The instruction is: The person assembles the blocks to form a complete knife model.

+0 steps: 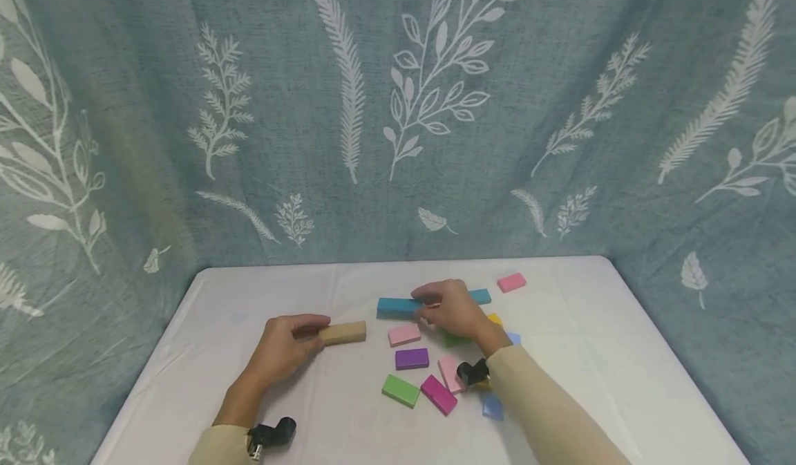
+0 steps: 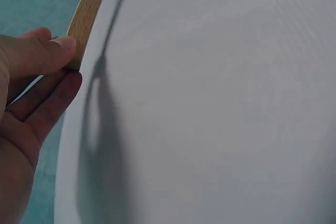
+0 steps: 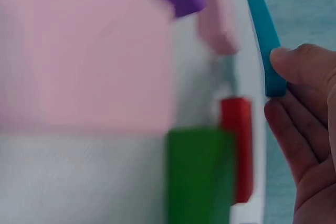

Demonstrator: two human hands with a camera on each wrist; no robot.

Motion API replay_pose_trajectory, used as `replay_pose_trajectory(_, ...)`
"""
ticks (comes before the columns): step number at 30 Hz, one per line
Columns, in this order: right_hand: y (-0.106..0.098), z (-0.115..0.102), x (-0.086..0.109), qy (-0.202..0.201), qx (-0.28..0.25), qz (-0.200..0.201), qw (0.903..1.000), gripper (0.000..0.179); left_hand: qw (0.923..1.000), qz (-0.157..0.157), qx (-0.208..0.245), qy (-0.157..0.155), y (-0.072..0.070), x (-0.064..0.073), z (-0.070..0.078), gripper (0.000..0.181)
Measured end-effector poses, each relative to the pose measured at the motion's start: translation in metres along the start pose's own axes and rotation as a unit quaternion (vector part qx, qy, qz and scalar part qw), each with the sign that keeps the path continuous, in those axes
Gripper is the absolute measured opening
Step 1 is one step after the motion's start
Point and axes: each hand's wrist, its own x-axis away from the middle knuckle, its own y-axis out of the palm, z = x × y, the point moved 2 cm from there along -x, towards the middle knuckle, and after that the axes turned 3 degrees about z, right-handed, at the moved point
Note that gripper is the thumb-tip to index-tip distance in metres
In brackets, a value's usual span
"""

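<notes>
My left hand (image 1: 282, 349) pinches one end of a plain wooden block (image 1: 345, 332) on the left half of the table. In the left wrist view, the thumb lies on the near face of this wooden block (image 2: 90, 17). My right hand (image 1: 457, 309) grips a blue block (image 1: 396, 307) by its right end. The right wrist view has the thumb on this blue block (image 3: 266, 45) and the fingers behind it. A second blue block (image 1: 481, 296) shows just beyond the right hand. Below the right hand lies a pink block (image 1: 404, 334).
Purple (image 1: 412, 358), light green (image 1: 401, 390) and magenta blocks (image 1: 439, 394) lie nearer on the white table (image 1: 298, 423). A pink block (image 1: 512, 282) sits far right. Red (image 3: 241, 150) and green blocks (image 3: 199, 177) appear under the right wrist. A patterned curtain (image 1: 373, 216) hangs behind.
</notes>
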Motion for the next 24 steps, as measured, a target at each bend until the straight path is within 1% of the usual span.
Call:
replay_pose_trajectory(3,0.000,-0.016,0.003,0.001,-0.024,0.012,0.9997,0.035,0.9998,0.017,0.012,-0.002,-0.014,0.008,-0.004,0.036)
replay_pose_trajectory(6,0.005,-0.032,0.008,0.010,-0.038,0.014,0.9991,0.036,0.9991,0.039,0.019,-0.006,-0.030,0.019,-0.008,0.036)
replay_pose_trajectory(8,0.013,-0.040,0.011,0.011,-0.053,0.011,0.9985,0.036,0.9984,0.051,0.023,-0.012,-0.039,0.027,-0.012,0.037)
replay_pose_trajectory(11,0.031,-0.046,0.013,0.021,-0.077,0.009,0.9967,0.036,0.9975,0.064,0.027,-0.016,-0.050,0.038,-0.018,0.037)
replay_pose_trajectory(13,0.043,-0.049,0.014,0.026,-0.100,0.004,0.9946,0.036,0.9970,0.070,0.028,-0.019,-0.055,0.044,-0.023,0.038)
replay_pose_trajectory(15,0.055,-0.051,0.014,0.025,-0.103,-0.001,0.9944,0.036,0.9963,0.078,0.028,-0.025,-0.059,0.048,-0.027,0.038)
replay_pose_trajectory(17,0.065,-0.052,0.014,0.018,-0.092,-0.006,0.9956,0.035,0.9954,0.084,0.029,-0.035,-0.061,0.051,-0.031,0.039)
replay_pose_trajectory(19,0.072,-0.053,0.013,0.011,-0.061,-0.008,0.9980,0.036,0.9944,0.088,0.036,-0.045,-0.061,0.052,-0.033,0.039)
replay_pose_trajectory(24,0.080,-0.051,0.016,0.025,-0.001,-0.021,0.9995,0.037,0.9936,0.085,0.050,-0.057,-0.058,0.051,-0.032,0.038)
